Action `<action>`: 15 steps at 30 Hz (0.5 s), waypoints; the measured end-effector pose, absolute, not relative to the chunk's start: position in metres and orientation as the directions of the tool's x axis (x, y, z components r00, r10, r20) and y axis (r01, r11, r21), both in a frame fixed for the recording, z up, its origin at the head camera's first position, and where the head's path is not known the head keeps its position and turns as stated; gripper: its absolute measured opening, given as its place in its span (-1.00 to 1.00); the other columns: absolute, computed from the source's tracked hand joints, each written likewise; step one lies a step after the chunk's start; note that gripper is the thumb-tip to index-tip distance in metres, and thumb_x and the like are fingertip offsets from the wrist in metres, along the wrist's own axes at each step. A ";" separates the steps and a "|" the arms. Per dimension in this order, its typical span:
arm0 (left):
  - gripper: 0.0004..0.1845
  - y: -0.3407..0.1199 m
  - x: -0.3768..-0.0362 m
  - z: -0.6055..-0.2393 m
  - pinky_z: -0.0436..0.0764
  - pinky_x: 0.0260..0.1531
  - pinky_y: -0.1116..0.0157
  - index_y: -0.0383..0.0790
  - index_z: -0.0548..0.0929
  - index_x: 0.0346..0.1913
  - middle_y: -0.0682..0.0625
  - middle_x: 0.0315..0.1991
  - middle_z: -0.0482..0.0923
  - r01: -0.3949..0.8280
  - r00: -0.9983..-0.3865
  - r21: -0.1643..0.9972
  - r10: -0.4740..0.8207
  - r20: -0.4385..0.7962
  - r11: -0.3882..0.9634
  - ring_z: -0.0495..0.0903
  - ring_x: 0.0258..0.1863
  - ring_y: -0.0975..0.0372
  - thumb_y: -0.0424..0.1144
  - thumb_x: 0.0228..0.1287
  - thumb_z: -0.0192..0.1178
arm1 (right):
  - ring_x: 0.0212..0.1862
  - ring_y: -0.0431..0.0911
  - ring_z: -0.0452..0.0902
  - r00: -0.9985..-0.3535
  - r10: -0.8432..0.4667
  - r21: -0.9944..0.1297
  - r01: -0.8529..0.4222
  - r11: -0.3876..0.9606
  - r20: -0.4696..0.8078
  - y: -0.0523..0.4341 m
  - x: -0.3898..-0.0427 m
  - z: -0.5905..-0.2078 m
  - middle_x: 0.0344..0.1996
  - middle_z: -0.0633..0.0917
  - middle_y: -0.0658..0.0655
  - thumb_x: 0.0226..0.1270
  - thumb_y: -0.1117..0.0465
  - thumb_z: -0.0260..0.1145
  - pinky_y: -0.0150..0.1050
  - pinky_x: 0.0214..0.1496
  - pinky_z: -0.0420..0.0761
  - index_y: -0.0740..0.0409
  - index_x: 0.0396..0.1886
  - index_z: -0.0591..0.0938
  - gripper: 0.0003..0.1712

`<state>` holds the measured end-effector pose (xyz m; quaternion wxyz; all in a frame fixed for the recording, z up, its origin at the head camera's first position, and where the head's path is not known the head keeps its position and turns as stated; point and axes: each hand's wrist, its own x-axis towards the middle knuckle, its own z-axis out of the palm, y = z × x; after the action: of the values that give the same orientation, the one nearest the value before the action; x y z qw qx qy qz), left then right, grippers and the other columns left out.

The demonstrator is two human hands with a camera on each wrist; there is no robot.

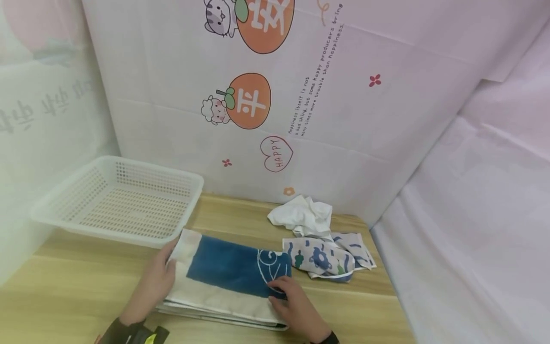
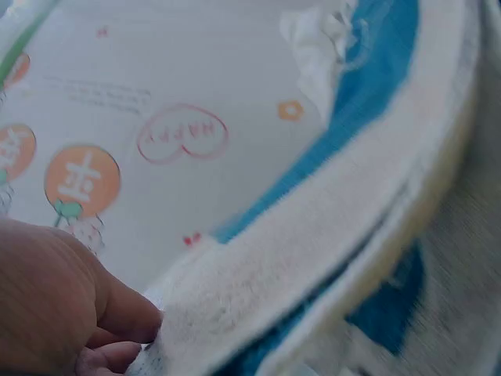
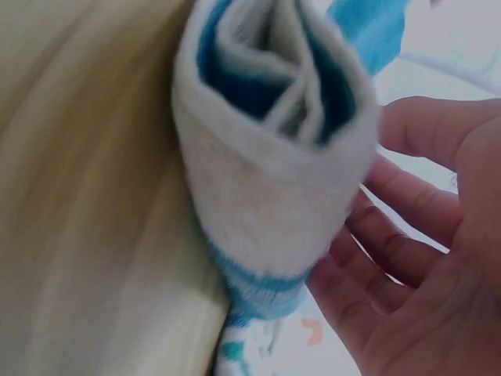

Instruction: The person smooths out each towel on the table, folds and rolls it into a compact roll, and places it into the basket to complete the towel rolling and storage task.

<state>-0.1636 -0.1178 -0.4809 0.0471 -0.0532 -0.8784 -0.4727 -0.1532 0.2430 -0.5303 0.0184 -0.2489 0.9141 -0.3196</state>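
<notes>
A folded towel (image 1: 227, 270), blue in the middle with cream borders and a white line drawing, lies in layers on the wooden table. My left hand (image 1: 152, 284) pinches its left end between thumb and fingers; the left wrist view shows the fingertips at the cream edge (image 2: 227, 298). At the other end, my right hand (image 1: 301, 308) touches the top with fingers loosely bent. In the right wrist view the rolled-looking layers of the towel's end (image 3: 266, 172) face the camera, and the right fingers lie along its side without closing round it.
A white plastic basket (image 1: 182, 210) stands at the back left. Behind the towel's right end lie a crumpled white cloth (image 1: 302, 215) and a patterned cloth (image 1: 322, 258) with blue and green figures. Printed curtains (image 1: 343, 167) enclose the table (image 1: 361, 306) at the back and sides.
</notes>
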 end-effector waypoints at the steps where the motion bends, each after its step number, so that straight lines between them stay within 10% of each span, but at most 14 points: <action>1: -0.42 -0.121 -0.162 -0.485 0.23 0.38 -0.28 -0.55 0.09 0.51 -0.54 0.47 0.11 0.108 -0.994 0.824 0.042 0.103 0.557 0.16 0.45 -0.38 -0.52 0.47 -0.18 | 0.08 -0.14 0.55 -0.881 -0.457 -0.584 -0.437 0.685 0.123 0.246 -0.153 -0.532 0.05 0.63 0.03 0.46 0.13 0.31 -0.13 0.11 0.64 0.07 0.13 0.65 -0.69; 15: -0.50 -0.136 -0.164 -0.530 0.49 0.16 -0.29 -0.66 0.28 0.34 -0.61 0.18 0.40 -0.029 -0.999 0.668 -0.030 -0.010 0.743 0.42 0.20 -0.42 -0.60 0.35 -0.11 | 0.09 -0.10 0.53 -0.892 -0.449 -0.596 -0.390 0.702 0.054 0.254 -0.157 -0.532 0.03 0.63 0.05 0.48 0.16 0.27 -0.10 0.14 0.61 0.07 0.11 0.66 -0.73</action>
<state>-0.1637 -0.1362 -0.5305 0.0007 0.0159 -0.9337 -0.3578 -0.1572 0.2545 -0.5325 0.0478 -0.2276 0.9214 -0.3114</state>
